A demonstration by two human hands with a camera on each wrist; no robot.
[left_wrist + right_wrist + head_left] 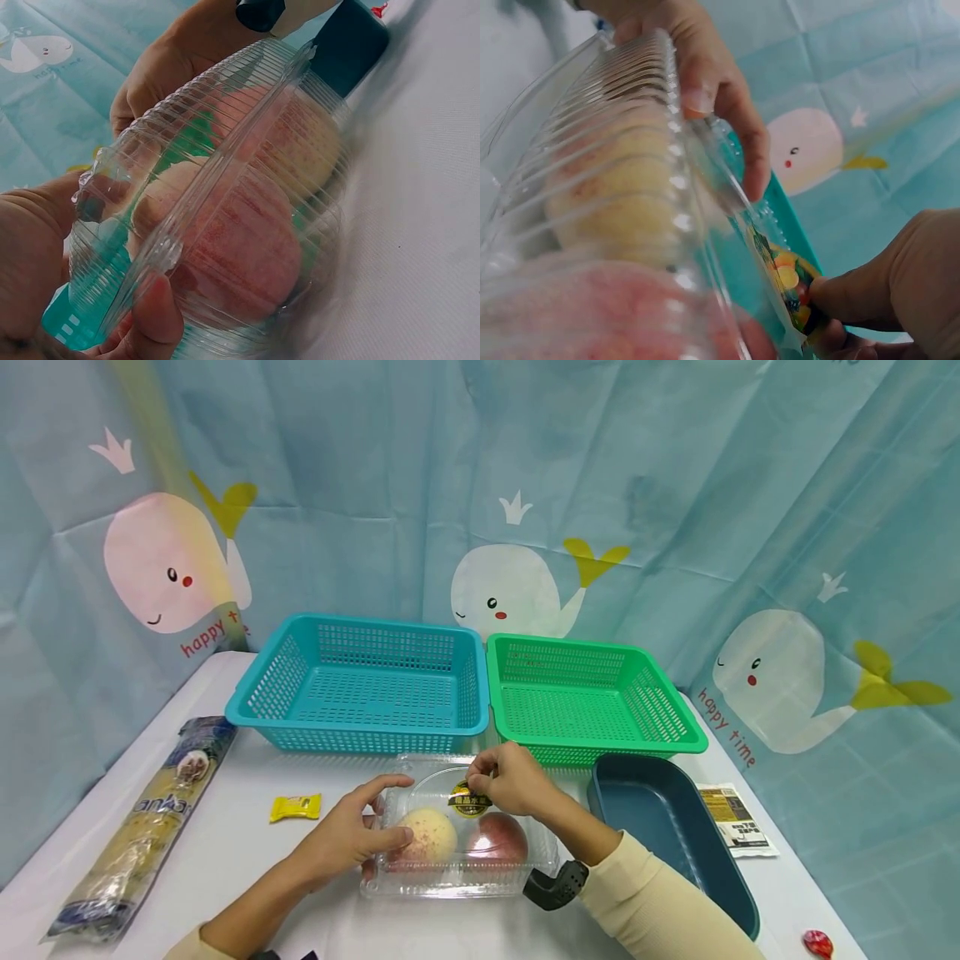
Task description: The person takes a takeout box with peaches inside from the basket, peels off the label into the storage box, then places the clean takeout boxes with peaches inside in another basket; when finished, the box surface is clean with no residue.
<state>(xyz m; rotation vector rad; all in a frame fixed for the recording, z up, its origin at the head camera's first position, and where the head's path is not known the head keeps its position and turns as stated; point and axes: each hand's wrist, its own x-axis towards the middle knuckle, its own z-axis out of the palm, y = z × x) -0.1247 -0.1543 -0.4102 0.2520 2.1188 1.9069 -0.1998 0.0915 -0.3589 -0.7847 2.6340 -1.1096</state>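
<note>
A clear plastic clamshell box (450, 888) lies on the white table in front of me. Through its lid show two peaches, a pale yellow and pink one (429, 833) on the left and a redder one (501, 838) on the right. My left hand (347, 837) grips the box's left end, thumb on the front part and fingers spread along the side. Over the lid, my right hand (516, 782) pinches the edge of a round black and gold sticker (467, 805). In the right wrist view the thumb presses on that sticker (787, 279), and its fingertips are partly hidden.
Behind the box stand a blue basket (360, 727) and a green basket (600, 745). A dark blue tray (697, 852) is at the right, beside a white and brown packet (738, 822). Leftward lie a yellow wrapped sweet (296, 807) and a long noodle pack (142, 835). A red sweet (817, 943) sits front right.
</note>
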